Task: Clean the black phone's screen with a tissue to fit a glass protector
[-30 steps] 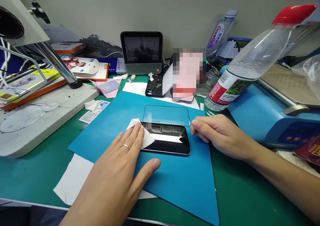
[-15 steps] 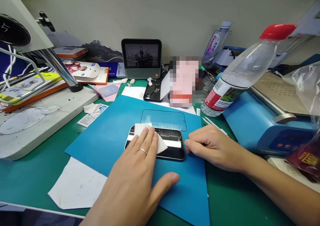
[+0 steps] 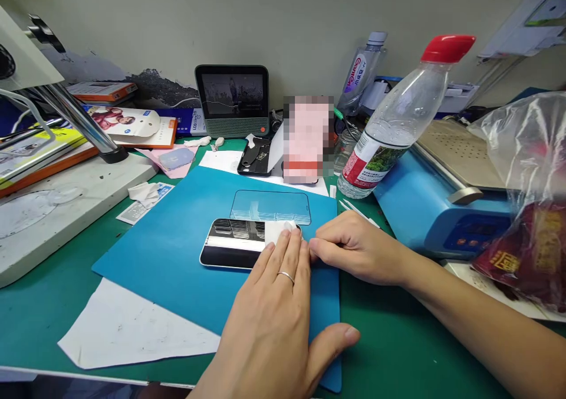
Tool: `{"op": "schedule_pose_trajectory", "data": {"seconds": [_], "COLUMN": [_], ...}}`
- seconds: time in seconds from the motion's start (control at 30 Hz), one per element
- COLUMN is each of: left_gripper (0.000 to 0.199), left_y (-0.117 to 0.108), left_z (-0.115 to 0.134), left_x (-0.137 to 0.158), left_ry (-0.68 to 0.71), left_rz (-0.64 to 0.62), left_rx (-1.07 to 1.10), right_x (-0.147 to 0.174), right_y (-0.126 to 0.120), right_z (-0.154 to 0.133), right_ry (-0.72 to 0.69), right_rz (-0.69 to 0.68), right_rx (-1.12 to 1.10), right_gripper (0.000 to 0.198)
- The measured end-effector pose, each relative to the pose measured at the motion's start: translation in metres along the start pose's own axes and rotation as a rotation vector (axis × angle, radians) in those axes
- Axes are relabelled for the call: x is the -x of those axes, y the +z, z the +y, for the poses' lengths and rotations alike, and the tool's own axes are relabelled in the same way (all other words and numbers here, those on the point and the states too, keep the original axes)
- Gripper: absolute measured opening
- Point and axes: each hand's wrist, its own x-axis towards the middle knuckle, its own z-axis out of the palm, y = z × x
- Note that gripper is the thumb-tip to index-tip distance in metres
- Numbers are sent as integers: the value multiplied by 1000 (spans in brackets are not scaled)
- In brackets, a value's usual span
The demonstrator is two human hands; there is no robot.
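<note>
A smartphone [image 3: 234,257] lies screen up on the blue mat [image 3: 163,228], its glossy black face reflecting a white band. My left hand [image 3: 283,293] is spread flat, its fingertips pressing a white wipe [image 3: 275,231] onto the phone's right end. A ring shows on one finger. My right hand [image 3: 358,249] is curled closed at that same end, thumb and forefinger against or just beside the phone's edge; whatever is inside the fingers is hidden. Behind the phone lies a clear screen protector [image 3: 270,205] with a black border.
A tilted water bottle [image 3: 393,122] with a red cap leans near a blue machine [image 3: 424,204] on the right. At the back stands a small display [image 3: 232,101]. A white stand base [image 3: 79,204] fills the left, and white paper [image 3: 132,328] lies at the front.
My left hand has slid the wipe rightward across the phone to its right end, baring the left part of the screen. My right hand stays closed by the phone. The view has shifted slightly right.
</note>
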Motion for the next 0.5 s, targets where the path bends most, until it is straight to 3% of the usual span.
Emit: {"op": "schedule_pose_trajectory", "data": {"seconds": [0.37, 0.5], "left_gripper": [86, 75], "left_y": [-31, -40], "left_z": [-44, -65], "left_x": [26, 37], "left_ry": [133, 81], "left_rz": [-273, -240], "left_rx": [124, 67], "right_x": [1, 0], "right_y": [-4, -4], "right_z": [-1, -1], "right_ry": [-4, -1], "right_rz": [-24, -23], "right_rx": [68, 91], "right_gripper": [47, 49]}}
